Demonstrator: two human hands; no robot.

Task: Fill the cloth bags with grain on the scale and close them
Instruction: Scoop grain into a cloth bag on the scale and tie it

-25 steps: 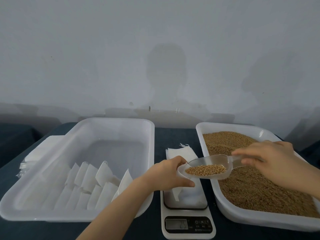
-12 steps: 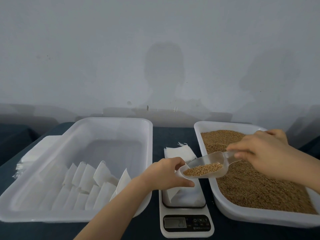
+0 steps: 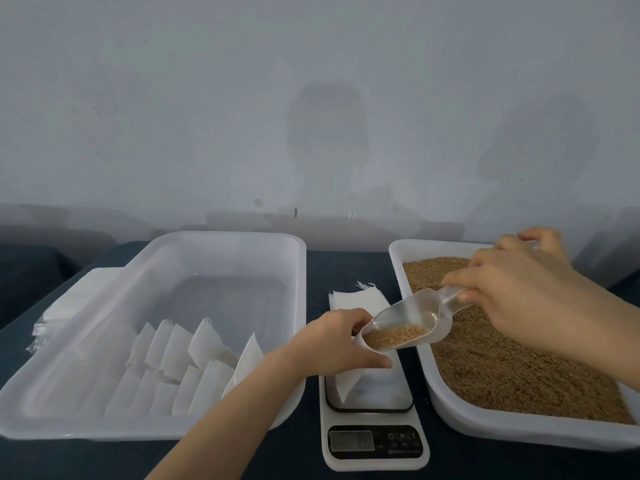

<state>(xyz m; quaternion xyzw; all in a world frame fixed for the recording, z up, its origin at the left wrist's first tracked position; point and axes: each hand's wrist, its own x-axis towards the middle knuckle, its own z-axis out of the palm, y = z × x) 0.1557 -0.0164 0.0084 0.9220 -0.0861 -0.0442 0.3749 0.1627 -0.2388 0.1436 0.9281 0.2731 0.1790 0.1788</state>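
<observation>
A white cloth bag [image 3: 348, 381] stands on the white scale [image 3: 374, 445], and my left hand [image 3: 336, 344] grips its top edge. My right hand [image 3: 512, 299] holds the handle of a clear plastic scoop [image 3: 412, 320]. The scoop is tilted down to the left, with brown grain gathered at its lip right beside my left hand's fingers. A white tub of grain [image 3: 512, 358] lies to the right of the scale. The bag's mouth is hidden behind my left hand.
A large white tub [image 3: 166, 258] on the left holds several filled white bags [image 3: 194, 368] in rows. Flat empty bags [image 3: 356, 299] lie behind the scale, and another white stack [image 3: 55, 317] sits left of the tub. A grey wall stands close behind.
My right hand has risen and moved back, tipping the scoop steeply toward the bag. The grain has slid to the scoop's lip. My left hand has stayed on the bag.
</observation>
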